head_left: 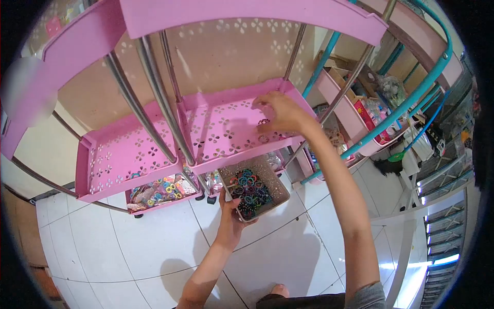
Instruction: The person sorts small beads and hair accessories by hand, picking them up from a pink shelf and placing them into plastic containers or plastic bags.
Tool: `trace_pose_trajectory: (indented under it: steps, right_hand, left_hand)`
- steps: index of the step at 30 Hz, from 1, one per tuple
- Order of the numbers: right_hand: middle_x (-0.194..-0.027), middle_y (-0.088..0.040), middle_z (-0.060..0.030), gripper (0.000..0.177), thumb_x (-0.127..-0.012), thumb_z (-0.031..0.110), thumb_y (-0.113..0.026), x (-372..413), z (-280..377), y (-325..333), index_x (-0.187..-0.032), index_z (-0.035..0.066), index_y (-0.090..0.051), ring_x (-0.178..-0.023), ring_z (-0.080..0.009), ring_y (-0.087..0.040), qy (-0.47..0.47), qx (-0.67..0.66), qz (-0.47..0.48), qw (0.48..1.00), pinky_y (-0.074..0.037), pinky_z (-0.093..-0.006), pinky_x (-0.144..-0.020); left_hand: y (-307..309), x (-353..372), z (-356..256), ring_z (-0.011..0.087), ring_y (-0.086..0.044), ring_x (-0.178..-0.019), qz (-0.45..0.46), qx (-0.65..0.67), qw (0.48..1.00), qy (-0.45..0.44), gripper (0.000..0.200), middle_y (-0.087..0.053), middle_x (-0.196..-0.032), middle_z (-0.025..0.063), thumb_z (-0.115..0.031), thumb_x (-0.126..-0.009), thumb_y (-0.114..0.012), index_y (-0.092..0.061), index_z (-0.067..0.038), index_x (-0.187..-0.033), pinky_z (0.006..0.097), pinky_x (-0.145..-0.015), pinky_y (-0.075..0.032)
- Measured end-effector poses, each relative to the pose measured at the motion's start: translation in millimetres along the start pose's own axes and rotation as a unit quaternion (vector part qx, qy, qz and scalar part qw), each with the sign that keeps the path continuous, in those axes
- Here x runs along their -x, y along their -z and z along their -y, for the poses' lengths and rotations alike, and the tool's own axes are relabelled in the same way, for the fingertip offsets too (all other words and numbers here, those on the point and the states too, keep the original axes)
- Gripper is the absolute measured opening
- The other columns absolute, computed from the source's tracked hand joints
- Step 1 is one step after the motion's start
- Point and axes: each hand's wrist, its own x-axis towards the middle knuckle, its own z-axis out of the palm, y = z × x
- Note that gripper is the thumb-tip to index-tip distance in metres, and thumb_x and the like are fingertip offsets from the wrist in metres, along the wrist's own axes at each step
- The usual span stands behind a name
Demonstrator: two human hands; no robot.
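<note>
Sorting seemed barely begun: left hand (230, 219) clasped, fingers closed, a tray (278, 186) heaped with hair ties (250, 191); right hand (280, 113) touched one tie (263, 122) on the pink shelf (216, 131), grip unclear.

Tray (278, 188) under shelf (226, 129), hair ties (249, 191) inside; bin (165, 202) left, perhaps lower tier.

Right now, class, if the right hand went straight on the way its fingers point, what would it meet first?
Probably the small dark hair tie on the pink shelf, just ahead of the right hand; depth is unclear, so they may already touch.
</note>
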Motion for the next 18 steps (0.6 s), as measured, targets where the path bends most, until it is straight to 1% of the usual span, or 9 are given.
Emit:
trace_pose_trajectory:
  steps: [3,6,8,9,11,13,14,17,18]
  right_hand:
    - [-0.079,-0.056,-0.0125,0.043,-0.051,0.017,-0.069,-8,-24,-22,-0.090,0.007,-0.055,-0.084,-0.0244,-0.053,0.027,0.059,0.028,0.998,-0.041,-0.0346,-0.073]
    - [-0.076,-0.051,-0.0064,0.041,-0.050,0.014,-0.069,-1,-23,-24,-0.089,0.010,-0.056,-0.085,-0.0197,-0.047,-0.039,-0.017,0.085,0.995,-0.039,-0.0282,-0.071]
    - [-0.073,-0.053,-0.0051,0.033,-0.051,0.011,-0.069,2,-31,-24,-0.082,0.009,-0.058,-0.076,-0.0174,-0.050,0.063,-0.073,0.096,0.991,-0.041,-0.0274,-0.065]
    - [-0.073,-0.053,-0.0051,0.033,-0.051,0.011,-0.069,3,-29,-20,-0.082,0.009,-0.058,-0.076,-0.0174,-0.050,0.064,-0.072,0.095,0.991,-0.041,-0.0274,-0.065]
    - [-0.062,-0.057,-0.0061,0.017,-0.050,0.006,-0.066,5,-22,-12,-0.067,0.006,-0.061,-0.063,-0.0162,-0.055,0.016,-0.114,0.140,0.983,-0.044,-0.0259,-0.058]
    - [-0.061,-0.058,-0.0063,0.015,-0.051,0.005,-0.065,8,-24,-16,-0.065,0.006,-0.061,-0.059,-0.0153,-0.055,0.005,-0.123,0.126,0.984,-0.044,-0.0256,-0.055]
    - [-0.059,-0.058,-0.0064,0.012,-0.051,0.004,-0.064,9,-26,-19,-0.063,0.005,-0.061,-0.054,-0.0144,-0.055,-0.006,-0.132,0.113,0.985,-0.044,-0.0253,-0.052]
    - [-0.061,-0.059,-0.0056,0.012,-0.053,0.004,-0.063,9,-27,-20,-0.064,0.004,-0.061,-0.056,-0.0124,-0.056,-0.041,-0.153,0.126,0.979,-0.044,-0.0241,-0.052]
    - [-0.061,-0.059,-0.0056,0.012,-0.053,0.004,-0.063,9,-21,-16,-0.064,0.004,-0.061,-0.056,-0.0124,-0.056,-0.039,-0.152,0.125,0.980,-0.044,-0.0241,-0.052]
  left_hand:
    - [-4,2,0,0.0211,-0.049,-0.093,0.006,0.010,1.000,0.002,0.043,-0.042,-0.112,0.0021,-0.031,-0.074,-0.046,-0.031,-0.025,-0.114,0.0379,-0.062,-0.046]
    - [-1,2,-2,0.0215,-0.049,-0.093,0.007,0.008,1.000,0.000,0.042,-0.042,-0.112,0.0024,-0.031,-0.074,-0.046,-0.031,-0.026,-0.114,0.0377,-0.061,-0.045]
    - [2,3,0,0.0218,-0.049,-0.093,0.004,-0.002,1.000,0.000,0.042,-0.042,-0.112,0.0024,-0.031,-0.074,-0.046,-0.031,-0.026,-0.114,0.0377,-0.061,-0.045]
    - [4,2,2,0.0215,-0.049,-0.093,-0.014,0.002,1.000,0.007,0.043,-0.042,-0.111,0.0025,-0.030,-0.074,-0.046,-0.030,-0.027,-0.114,0.0377,-0.061,-0.045]
    - [7,-1,2,0.0213,-0.049,-0.093,-0.030,0.002,1.000,0.009,0.043,-0.042,-0.111,0.0025,-0.030,-0.074,-0.046,-0.029,-0.027,-0.114,0.0378,-0.060,-0.045]
    - [10,-1,2,0.0254,-0.041,-0.104,0.018,-0.005,0.999,0.034,0.073,-0.027,-0.123,0.0052,-0.033,-0.071,-0.049,-0.001,-0.029,-0.126,0.0467,-0.075,-0.037]
    - [9,0,1,0.0254,-0.041,-0.104,0.019,-0.005,0.999,0.032,0.073,-0.027,-0.123,0.0052,-0.033,-0.071,-0.049,-0.001,-0.029,-0.126,0.0467,-0.075,-0.037]
    - [3,1,-1,0.0247,-0.041,-0.103,0.044,-0.001,0.999,0.028,0.072,-0.027,-0.123,0.0052,-0.031,-0.071,-0.049,-0.002,-0.029,-0.126,0.0457,-0.075,-0.038]
    - [-1,2,-1,0.0219,-0.045,-0.098,0.034,0.004,0.999,0.012,0.057,-0.035,-0.117,0.0026,-0.031,-0.073,-0.048,-0.016,-0.028,-0.120,0.0413,-0.068,-0.041]
